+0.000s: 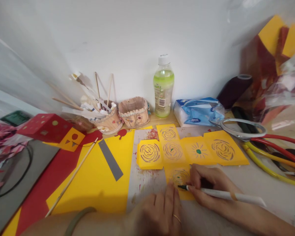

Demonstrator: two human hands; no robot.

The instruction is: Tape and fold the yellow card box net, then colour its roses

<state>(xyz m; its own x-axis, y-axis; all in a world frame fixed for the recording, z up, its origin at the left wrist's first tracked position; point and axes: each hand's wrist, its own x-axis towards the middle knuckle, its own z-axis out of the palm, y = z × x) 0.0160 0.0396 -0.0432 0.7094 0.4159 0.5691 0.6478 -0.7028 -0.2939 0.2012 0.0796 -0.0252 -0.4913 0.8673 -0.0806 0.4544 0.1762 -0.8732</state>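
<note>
A flat yellow paper cutout (206,140), shaped like an unfolded box, lies in front of me with dashed swirl patterns on its panels. Green spots mark the centres of some panels, one inside a sunburst of short strokes. My right hand (208,182) grips a white marker (222,194), its dark green tip at the swirl on the nearest panel. The tip is very close to the paper; contact cannot be made out. Fingers of my left hand (159,205) lie stretched out flat, with the fingertips on that panel's left edge. A ring is on one finger.
Left are yellow sheets (113,193), a grey strip (110,160), a thin stick (72,175) and a red paper box (48,127). Behind stand two small wooden baskets (134,113), a green drink bottle (163,87) and a tissue pack (199,111). Scissors (244,127) and red-yellow handles (277,157) lie right.
</note>
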